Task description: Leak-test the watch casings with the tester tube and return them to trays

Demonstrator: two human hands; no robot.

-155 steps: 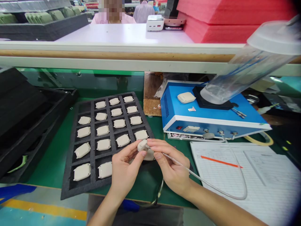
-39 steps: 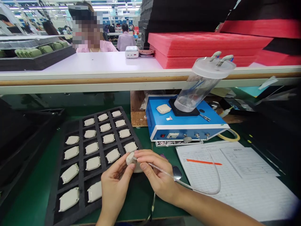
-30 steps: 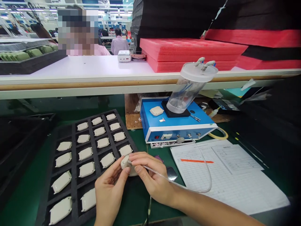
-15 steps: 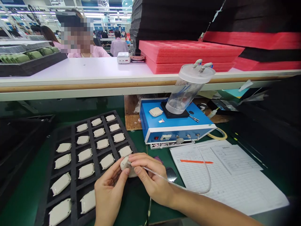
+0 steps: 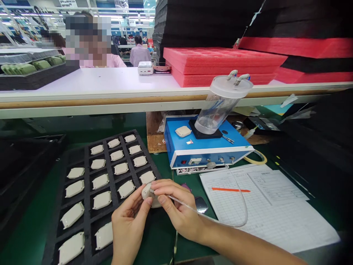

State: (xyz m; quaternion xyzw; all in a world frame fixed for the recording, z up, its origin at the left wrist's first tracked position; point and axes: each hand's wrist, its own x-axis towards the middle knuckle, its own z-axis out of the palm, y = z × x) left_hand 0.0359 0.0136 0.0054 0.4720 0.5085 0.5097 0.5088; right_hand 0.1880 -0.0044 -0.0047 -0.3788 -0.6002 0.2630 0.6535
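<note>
My left hand (image 5: 129, 221) pinches a small beige watch-like casing (image 5: 146, 191) between thumb and fingers, above the tray's near right corner. My right hand (image 5: 180, 209) grips the end of a thin clear tube (image 5: 211, 218), its tip held against the casing. The fingers hide the exact contact point. Part of a beige surface shows below the casing, between the hands; I cannot tell if it is a separate piece. From the right hand the tube loops back to a blue box-shaped machine (image 5: 176, 141). Beside my left hand lies a black foam tray (image 5: 87, 206) holding several similar beige casings (image 5: 102, 200).
On the machine stand a clear cylinder (image 5: 211, 114), another beige casing (image 5: 183, 131) and tweezers (image 5: 228, 138). Printed sheets (image 5: 264, 221) with an orange stick (image 5: 231, 189) lie right. A white shelf (image 5: 116, 82) carries red foam trays (image 5: 215, 66). A co-worker (image 5: 92, 48) sits beyond.
Both hands, the casing and the tube keep practically the same position. The view has shifted very slightly. Across the shelf, the co-worker's head has moved a little.
</note>
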